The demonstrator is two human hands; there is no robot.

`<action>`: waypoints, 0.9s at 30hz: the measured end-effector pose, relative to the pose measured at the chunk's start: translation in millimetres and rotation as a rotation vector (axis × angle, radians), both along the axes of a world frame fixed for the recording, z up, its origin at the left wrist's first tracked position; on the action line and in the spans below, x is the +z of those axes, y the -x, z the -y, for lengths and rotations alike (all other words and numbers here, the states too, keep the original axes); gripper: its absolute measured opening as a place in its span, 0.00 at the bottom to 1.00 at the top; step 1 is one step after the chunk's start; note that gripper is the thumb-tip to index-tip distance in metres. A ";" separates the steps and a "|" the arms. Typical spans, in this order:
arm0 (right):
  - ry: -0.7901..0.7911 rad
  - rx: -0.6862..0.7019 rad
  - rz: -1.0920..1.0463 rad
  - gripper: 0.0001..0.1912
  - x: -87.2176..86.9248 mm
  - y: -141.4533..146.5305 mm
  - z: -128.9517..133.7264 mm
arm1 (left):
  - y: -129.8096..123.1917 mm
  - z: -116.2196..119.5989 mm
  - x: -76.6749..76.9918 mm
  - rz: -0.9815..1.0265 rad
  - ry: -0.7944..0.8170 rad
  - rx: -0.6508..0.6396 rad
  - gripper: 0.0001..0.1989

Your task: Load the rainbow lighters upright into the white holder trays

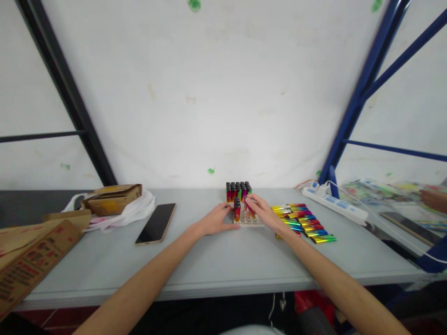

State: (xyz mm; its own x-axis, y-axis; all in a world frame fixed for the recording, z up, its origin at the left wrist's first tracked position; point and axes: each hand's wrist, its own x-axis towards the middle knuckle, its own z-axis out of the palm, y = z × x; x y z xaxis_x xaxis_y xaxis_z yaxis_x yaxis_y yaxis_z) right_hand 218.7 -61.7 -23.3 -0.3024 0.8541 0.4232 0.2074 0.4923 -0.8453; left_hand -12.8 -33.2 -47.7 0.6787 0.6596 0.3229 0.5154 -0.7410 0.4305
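A small pale tray with rows of slots [256, 225] lies on the grey table, with a few upright black-topped lighters [237, 210] at its left end. My left hand [217, 219] grips the tray's left side, its thumb along the front edge. Pinched in the fingers of my right hand [261, 209] is a reddish lighter [249, 208], held tilted over the slots. Behind the tray stands a block of upright lighters with black tops [239, 191]. Shiny wrappers or lighters in several metallic colours [307, 222] are laid out in overlapping rows right of my right hand; their exact kind is unclear.
Left of my hands lies a phone [156, 224], near a small cardboard box [112, 199] on a white plastic bag [145, 204]. A larger carton [38, 260] sits at the left edge. A power strip [335, 204] lies at right. Beyond the blue frame [356, 102], another person's hand [433, 200] shows.
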 end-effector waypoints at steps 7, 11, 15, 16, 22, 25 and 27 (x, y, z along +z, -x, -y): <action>-0.193 -0.015 0.240 0.17 -3.8 -1.7 5.0 | -1.5 2.0 3.2 0.005 -0.014 -0.029 0.29; -0.238 -0.050 0.341 0.17 -4.3 -1.8 4.1 | -1.7 2.1 3.2 -0.011 -0.013 -0.021 0.30; -0.254 -0.091 0.385 0.17 -5.3 -3.5 1.3 | -1.6 1.9 2.6 -0.006 0.001 -0.005 0.30; -0.248 -0.088 0.385 0.18 -6.2 -3.4 0.7 | -1.6 1.9 2.5 -0.003 0.003 -0.005 0.30; -0.247 -0.012 0.373 0.18 -9.6 -1.7 -2.5 | -2.3 2.0 1.2 0.009 -0.003 0.001 0.29; -0.222 0.059 0.401 0.18 -7.7 -3.7 -4.7 | -2.2 1.3 0.2 0.011 -0.007 -0.008 0.30; -0.214 0.070 0.437 0.18 -7.4 -4.4 -5.8 | -1.7 0.7 -0.2 0.009 -0.010 -0.015 0.30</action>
